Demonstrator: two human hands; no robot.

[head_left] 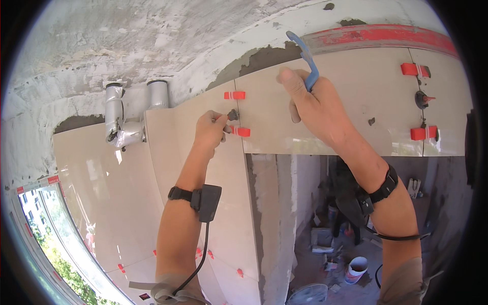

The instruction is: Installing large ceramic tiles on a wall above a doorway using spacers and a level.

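My left hand is raised to the tiled wall, its fingers pinched on a tile leveler with a dark round cap at a vertical joint. One red wedge clip sits above the cap and another red wedge clip below it, beside my fingertips. My right hand is closed around a blue curved-handled tool, held up in front of a large beige tile. The fist hides the tool's lower part, so its exact kind does not show.
A second leveler stands at the right joint between red clips. A red straightedge runs along the top of the tiles. Foil-wrapped pipes jut out at left, above a window. Through the opening, a bucket stands on a cluttered floor.
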